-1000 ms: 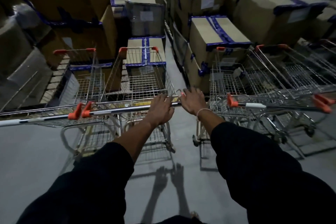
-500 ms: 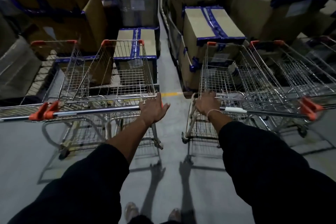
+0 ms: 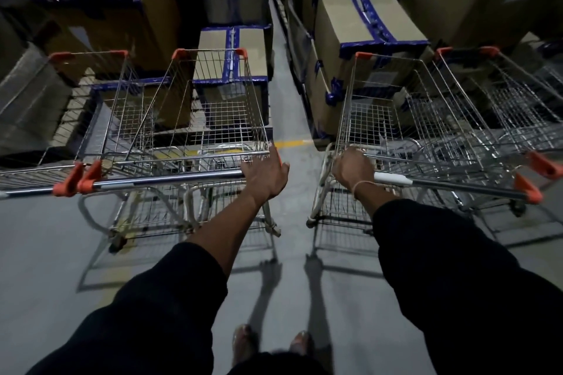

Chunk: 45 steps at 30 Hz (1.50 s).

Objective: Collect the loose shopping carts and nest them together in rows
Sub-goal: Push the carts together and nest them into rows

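Two wire shopping carts with orange corner caps stand side by side ahead of me, a floor gap between them. My left hand [image 3: 264, 175] holds the right end of the left cart's handle [image 3: 170, 180], fingers curled over the bar, index finger and thumb sticking out. The left cart's basket [image 3: 213, 106] is empty. My right hand [image 3: 351, 168] grips the left end of the right cart's handle [image 3: 451, 187], beside its white sleeve. The right cart's basket [image 3: 393, 119] is empty too. Both arms are stretched forward in black sleeves.
Another cart [image 3: 100, 100] stands against the left cart's left side, and one more cart [image 3: 505, 100] beside the right cart. Stacked cardboard boxes with blue tape [image 3: 359, 18] wall in the far side. A narrow aisle [image 3: 283, 106] with a yellow floor line runs between the stacks.
My hands, close together a second ago, have spread apart. The left and right carts have separated, opening a gap of floor between them, and both sit farther forward toward the boxes.
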Motion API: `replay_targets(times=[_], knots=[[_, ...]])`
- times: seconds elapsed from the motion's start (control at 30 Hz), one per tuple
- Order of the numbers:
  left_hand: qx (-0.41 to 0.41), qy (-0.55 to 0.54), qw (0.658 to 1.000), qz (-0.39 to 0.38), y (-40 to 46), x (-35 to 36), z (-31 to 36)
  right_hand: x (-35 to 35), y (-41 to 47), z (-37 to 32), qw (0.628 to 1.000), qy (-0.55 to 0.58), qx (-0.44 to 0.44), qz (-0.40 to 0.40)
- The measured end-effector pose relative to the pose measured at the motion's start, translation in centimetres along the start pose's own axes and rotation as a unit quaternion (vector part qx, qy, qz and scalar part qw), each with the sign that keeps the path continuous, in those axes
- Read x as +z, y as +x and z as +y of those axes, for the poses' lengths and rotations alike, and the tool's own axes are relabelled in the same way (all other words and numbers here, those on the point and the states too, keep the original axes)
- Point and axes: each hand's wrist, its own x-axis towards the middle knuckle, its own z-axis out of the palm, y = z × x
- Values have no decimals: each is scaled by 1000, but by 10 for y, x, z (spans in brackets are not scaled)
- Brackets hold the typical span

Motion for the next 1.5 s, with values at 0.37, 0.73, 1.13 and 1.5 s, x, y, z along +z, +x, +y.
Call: replay_targets(times=[0.37,0.73,1.13,1.5], knots=[[14,-20,1000,-15,-16,-4,-3,27,-35,-43,998,43,-38,23],[8,-44,999,-8,-18,1,-2,36,-43,-60,994,24,-106,27],[69,-89,994,-4,-4,1,-22,39,-42,-96,986,37,-164,14],[69,-94,993,12,-4,-5,-21,42,-40,-94,980,1,-197,22]])
